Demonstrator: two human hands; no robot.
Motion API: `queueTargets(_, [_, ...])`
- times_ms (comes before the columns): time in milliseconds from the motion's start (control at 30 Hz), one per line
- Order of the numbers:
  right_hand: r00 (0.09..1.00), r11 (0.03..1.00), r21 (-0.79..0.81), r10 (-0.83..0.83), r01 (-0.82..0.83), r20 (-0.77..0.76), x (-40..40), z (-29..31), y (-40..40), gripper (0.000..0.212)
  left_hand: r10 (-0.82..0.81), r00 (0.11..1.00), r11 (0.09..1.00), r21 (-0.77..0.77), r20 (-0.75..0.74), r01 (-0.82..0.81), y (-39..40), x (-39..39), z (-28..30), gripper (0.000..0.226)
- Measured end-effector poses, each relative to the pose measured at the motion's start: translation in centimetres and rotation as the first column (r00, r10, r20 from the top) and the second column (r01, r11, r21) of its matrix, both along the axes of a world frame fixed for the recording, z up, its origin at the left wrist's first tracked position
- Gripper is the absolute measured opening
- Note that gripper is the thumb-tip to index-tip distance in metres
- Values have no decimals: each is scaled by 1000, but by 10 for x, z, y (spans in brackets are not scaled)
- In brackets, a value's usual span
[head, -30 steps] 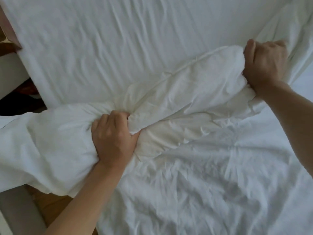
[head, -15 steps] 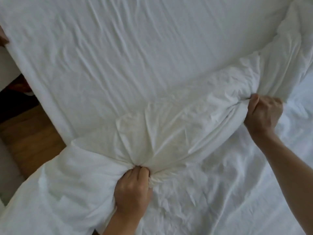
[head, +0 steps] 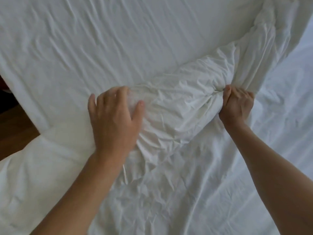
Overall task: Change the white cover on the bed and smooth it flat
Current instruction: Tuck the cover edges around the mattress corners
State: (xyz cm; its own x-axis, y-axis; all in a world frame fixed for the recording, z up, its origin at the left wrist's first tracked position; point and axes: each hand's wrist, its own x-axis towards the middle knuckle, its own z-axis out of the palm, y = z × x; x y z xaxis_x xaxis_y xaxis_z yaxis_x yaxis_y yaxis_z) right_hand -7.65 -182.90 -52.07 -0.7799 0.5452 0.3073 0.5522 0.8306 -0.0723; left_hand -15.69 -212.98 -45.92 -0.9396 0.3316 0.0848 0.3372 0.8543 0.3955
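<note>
A wrinkled white cover (head: 118, 39) spreads over the bed and fills most of the head view. A thick bunched fold of the cover (head: 183, 107) runs from lower left up to the upper right corner. My left hand (head: 115, 116) lies on the left end of that fold with fingers spread and nearly straight, holding nothing. My right hand (head: 237, 104) grips a gathered pinch of the fabric at the fold's right side, fingers curled around it. A crumpled stretch of white sheet (head: 169, 192) lies between my forearms.
The bed's left edge drops to a brown wooden floor (head: 15, 129). A dark reddish object (head: 3, 85) shows at the far left edge. A smoother, paler layer of white fabric (head: 291, 99) lies at the right.
My left hand has let go of the bunched fabric and now lies spread on the fold, further up. My right hand keeps its grip and has drawn slightly inward.
</note>
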Motion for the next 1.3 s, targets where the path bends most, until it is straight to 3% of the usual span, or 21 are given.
queueTargets(67, [998,997,-71,-5,9,60,-6,12,-3,36,15,997,994,-106,80,-7,-4,-7,-14,46])
queueTargets(167, [986,955,-259,-117,144,118,-28,36,-2,29,-19,997,985,-170,72,32,-9,4,-35,50])
queueTargets(233, [979,938,-290,-157,190,132,-51,57,-2,21,-6,998,984,-178,60,17,-7,8,-41,53])
queueTargets(300, [993,964,-259,-25,54,113,-77,72,-8,16,3,1000,984,-177,28,2,-4,9,-44,55])
queueTargets(400, [924,925,-288,314,-246,219,-113,77,-21,35,5,1000,982,-187,-30,-11,-4,9,-48,57])
queueTargets(500, [824,922,-308,358,-237,440,-116,58,-23,47,2,991,983,-181,-137,-27,-4,9,-56,56])
queueTargets(567, [819,934,-300,324,-196,473,-101,44,-23,51,5,981,989,-144,-195,-34,-4,8,-58,57])
queueTargets(633, [839,940,-286,306,-189,449,-92,35,-23,51,-5,979,992,-122,-206,-20,-7,3,-58,60])
queueTargets(867, [885,955,-216,276,-206,376,-91,25,-29,48,17,1000,971,-238,-17,-20,-26,-7,-47,65])
queueTargets(967, [905,959,-163,273,-231,327,-84,16,-29,61,48,999,981,-190,-5,-48,-27,-1,-48,59])
queueTargets(1300, [979,981,16,192,-193,72,-48,6,-22,51,-29,957,999,15,-288,34,-33,43,-63,53])
